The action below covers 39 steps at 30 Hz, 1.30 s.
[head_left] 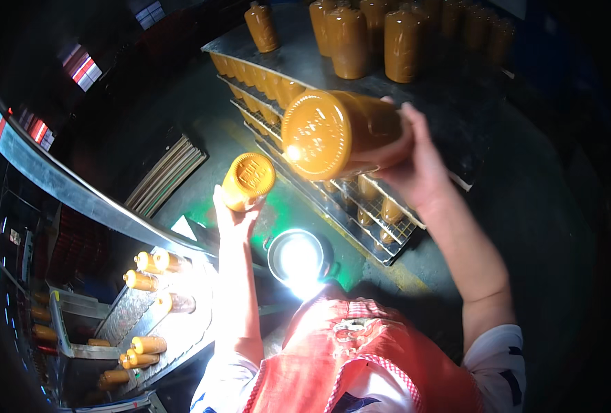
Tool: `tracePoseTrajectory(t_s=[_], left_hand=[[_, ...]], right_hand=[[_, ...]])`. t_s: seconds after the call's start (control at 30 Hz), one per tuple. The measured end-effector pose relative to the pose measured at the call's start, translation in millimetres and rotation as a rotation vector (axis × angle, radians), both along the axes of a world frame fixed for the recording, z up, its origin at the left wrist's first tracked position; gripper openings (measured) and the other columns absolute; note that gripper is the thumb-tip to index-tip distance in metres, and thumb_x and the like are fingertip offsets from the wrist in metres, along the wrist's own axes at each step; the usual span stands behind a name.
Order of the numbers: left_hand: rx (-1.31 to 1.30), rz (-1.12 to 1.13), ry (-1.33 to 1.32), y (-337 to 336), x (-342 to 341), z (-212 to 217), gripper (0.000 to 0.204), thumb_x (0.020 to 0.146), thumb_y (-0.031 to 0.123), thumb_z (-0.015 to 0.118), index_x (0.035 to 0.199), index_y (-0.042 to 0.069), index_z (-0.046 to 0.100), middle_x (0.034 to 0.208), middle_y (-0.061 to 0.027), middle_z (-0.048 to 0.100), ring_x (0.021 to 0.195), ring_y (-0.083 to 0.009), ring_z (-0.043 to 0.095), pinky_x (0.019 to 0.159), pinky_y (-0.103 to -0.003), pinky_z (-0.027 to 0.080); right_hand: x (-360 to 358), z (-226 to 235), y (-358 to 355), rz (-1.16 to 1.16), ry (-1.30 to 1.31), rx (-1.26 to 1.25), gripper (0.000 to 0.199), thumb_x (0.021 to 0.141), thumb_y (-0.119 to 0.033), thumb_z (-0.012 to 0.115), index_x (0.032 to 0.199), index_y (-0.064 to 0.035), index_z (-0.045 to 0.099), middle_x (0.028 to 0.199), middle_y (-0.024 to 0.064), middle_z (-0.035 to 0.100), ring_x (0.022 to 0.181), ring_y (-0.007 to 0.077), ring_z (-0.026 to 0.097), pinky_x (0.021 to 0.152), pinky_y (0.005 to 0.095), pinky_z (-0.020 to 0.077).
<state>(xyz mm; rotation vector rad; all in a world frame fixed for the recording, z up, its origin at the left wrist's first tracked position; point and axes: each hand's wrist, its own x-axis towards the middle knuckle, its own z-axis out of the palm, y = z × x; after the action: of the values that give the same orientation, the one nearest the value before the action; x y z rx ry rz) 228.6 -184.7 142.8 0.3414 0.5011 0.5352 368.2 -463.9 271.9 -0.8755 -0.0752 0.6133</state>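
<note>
Two glossy orange-brown bottles are held up, their round embossed bases turned toward me. My left hand (234, 219) grips one bottle (250, 177) from below, left of the middle. Closer to the camera, my right hand (422, 162) is wrapped round another bottle (319, 134), which lies tilted on its side in the air and looks larger. Behind it stands a tiered rack (226, 49), whose dark top carries several upright bottles (349, 45). More bottles fill the wire shelves underneath. The right hand's fingertips are partly hidden behind its bottle.
Below my hands sits a round metal pan (272, 258) under glaring light. At lower left, several bottles (140, 280) lie on a bright metal conveyor-like surface (198, 313), beside a grey crate (92, 352). A curved metal rail (78, 196) and stacked boards (167, 175) are farther left.
</note>
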Motion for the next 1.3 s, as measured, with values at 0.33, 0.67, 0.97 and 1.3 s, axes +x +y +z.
tracePoseTrajectory(t_s=[0.33,0.67,0.97,1.3], left_hand=[[-0.479,0.043,-0.161,83.2,-19.0,-176.3,0.06,0.086,0.05,0.068,0.127,0.009,0.053,0.119,-0.0188,0.051,0.111,-0.0425,0.053,0.078,-0.049,0.065],[-0.653,-0.252,-0.189,149.9,-33.8,-184.1,0.066,0.09,0.064,0.055,0.134,0.015,0.055,0.128,-0.0136,0.058,0.107,-0.0423,0.06,0.07,-0.041,0.065],[-0.69,-0.344,-0.258,161.4,-40.6,-184.8,0.064,0.09,0.063,0.054,0.133,0.015,0.055,0.128,-0.0132,0.059,0.11,-0.0437,0.057,0.07,-0.044,0.066],[-0.624,-0.156,-0.343,106.3,-202.6,-169.2,0.06,0.095,0.048,0.05,0.133,0.002,0.048,0.129,-0.026,0.054,0.115,-0.0463,0.056,0.096,-0.062,0.048]], right_hand=[[-52.9,-111.9,178.4,0.286,0.483,0.211,0.045,0.106,-0.045,0.037,0.139,-0.0168,0.048,0.137,0.0111,0.055,0.121,0.0301,0.056,0.092,0.0482,0.0559],[-75.6,-187.7,270.3,0.155,0.731,0.406,0.052,0.102,-0.055,0.038,0.132,-0.0158,0.054,0.131,0.0103,0.059,0.118,0.0296,0.057,0.095,0.048,0.0526],[-100.0,-164.7,280.4,-0.039,0.652,0.443,0.062,0.101,-0.062,0.036,0.14,-0.0145,0.046,0.139,0.0151,0.051,0.118,0.034,0.055,0.097,0.0483,0.0516],[-178.9,-257.5,173.4,0.371,0.954,0.725,0.059,0.093,-0.041,0.057,0.14,-0.0072,0.047,0.143,0.0191,0.047,0.132,0.0428,0.04,0.098,0.0648,0.0488]])
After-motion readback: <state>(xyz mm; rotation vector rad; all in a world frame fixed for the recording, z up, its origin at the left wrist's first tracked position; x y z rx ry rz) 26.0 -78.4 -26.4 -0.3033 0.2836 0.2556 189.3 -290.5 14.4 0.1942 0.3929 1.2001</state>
